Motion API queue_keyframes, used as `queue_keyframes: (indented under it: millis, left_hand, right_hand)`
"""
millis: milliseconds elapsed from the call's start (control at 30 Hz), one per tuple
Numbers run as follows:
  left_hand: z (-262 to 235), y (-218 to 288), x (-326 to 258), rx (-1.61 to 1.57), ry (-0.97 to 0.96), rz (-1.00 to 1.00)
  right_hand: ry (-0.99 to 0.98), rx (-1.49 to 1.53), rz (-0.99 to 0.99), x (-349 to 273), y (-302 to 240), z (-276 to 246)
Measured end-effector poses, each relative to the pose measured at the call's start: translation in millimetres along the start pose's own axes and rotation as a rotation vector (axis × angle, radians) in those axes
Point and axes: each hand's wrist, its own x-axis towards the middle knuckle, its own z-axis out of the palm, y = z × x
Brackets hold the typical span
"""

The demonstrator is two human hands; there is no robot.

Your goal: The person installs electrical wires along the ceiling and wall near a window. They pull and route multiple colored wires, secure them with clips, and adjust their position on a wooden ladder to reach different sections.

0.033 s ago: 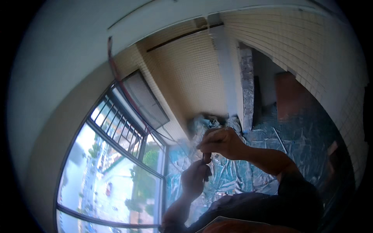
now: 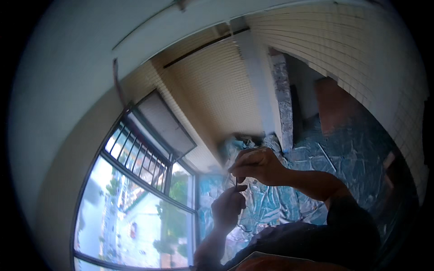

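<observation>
My right hand point(image 2: 258, 166) is raised in front of me, its fingers bent and pinched together. Just below it, my left hand point(image 2: 227, 208) is closed, with the thumb pointing toward the right. A thin dark stick-like piece point(image 2: 236, 181) runs upright between the two hands. Its lower end goes into the left fist and its upper end meets the right fingertips. The fingers hide most of it, so its kind does not show.
To the left is a large window point(image 2: 144, 226) with a barred section point(image 2: 135, 153) and a sash point(image 2: 165, 119) swung inward. A cable point(image 2: 118, 83) hangs from the ceiling. Crumpled blue-green sheeting point(image 2: 312, 171) covers the floor, with a pale rod point(image 2: 326, 156) on it. A reddish-brown board point(image 2: 332, 106) stands far right.
The view has turned slightly, so the window and cable sit differently. My hands are slightly further apart, and more of the thin piece shows between them.
</observation>
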Motion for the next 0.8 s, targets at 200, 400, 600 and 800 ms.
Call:
queue_keyframes:
  millis: [200,400,600,800]
  left_hand:
    - [16.3,-24.1,23.7,0.148,-0.043,0.154]
    - [36.0,-31.6,26.5,0.107,-0.007,0.163]
    - [21.9,-41.0,26.2,0.113,0.008,0.196]
    - [4.0,-44.2,28.2,0.027,-0.001,0.053]
  right_hand:
    - [0.106,-0.434,-0.182,-17.6,3.1,-17.9]
    - [0.249,-0.015,0.055,-29.8,4.6,-22.4]
    - [0.199,-0.073,0.059,-17.8,3.6,-9.5]
    - [0.191,-0.182,0.053,3.3,9.8,0.8]
